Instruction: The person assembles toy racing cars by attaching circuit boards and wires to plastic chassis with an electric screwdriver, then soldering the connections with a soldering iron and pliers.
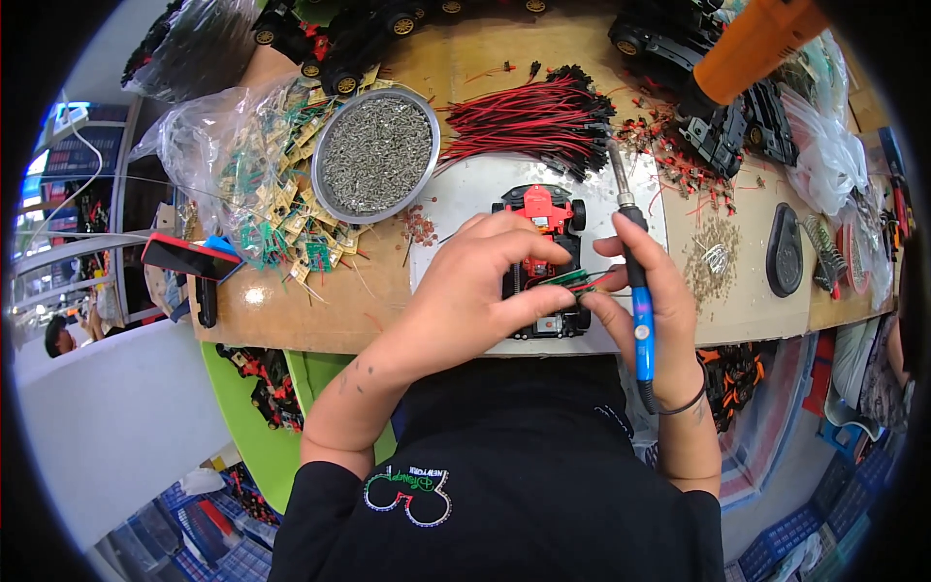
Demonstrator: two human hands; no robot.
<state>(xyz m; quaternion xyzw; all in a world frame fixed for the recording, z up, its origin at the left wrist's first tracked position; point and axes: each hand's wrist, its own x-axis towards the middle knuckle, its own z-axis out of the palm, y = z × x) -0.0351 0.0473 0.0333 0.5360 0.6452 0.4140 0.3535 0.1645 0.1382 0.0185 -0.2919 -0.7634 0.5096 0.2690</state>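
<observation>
Above the red-and-black toy car chassis (545,204) on the worktop (325,320), a wiring step appears to be in hand on a small green circuit board (562,278); a steady board and accurately placed red wires (593,284) seem to be called for. The board is pinched by the barely parted fingers of the left hand (465,272). By the right hand (664,296), its fingers curled, a blue soldering iron (642,315) is gripped, tip pointed away; whether the wires are also pinched cannot be told.
</observation>
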